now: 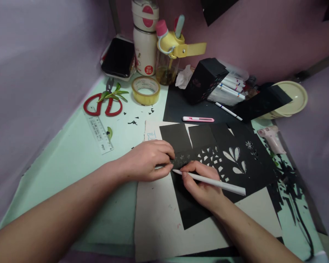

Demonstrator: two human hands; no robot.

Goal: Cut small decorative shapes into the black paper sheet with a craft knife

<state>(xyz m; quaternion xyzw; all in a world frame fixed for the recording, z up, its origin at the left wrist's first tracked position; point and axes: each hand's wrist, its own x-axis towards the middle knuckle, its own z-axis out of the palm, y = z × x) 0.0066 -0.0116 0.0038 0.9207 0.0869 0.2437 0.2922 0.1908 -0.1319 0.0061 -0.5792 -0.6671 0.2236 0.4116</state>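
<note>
A sheet of black paper (pixel 197 204) lies on a pale grey board (pixel 156 226), with leaf shapes, a small flower and several angular pieces cut through it. Faint pencil-like marks show near its left side. My left hand (pixel 153 160) is closed at the sheet's left edge, its curled fingertips and thumb on the paper. In my right hand (pixel 203 186) is a slim white pen-shaped tool (pixel 222 184), gripped as for writing. Its pointed end is close to my left thumb, over the paper; whether the tip touches is unclear.
Red-handled scissors (pixel 113 107), a clear ruler (pixel 100 133) and yellow tape (pixel 146 91) lie at left. Behind stand a white bottle (pixel 145 47) and a yellow-lidded cup (pixel 168 62). A pink cutter (pixel 198 119), black box (pixel 205 80), markers (pixel 231 89) and pink glue gun (pixel 272 138) are around.
</note>
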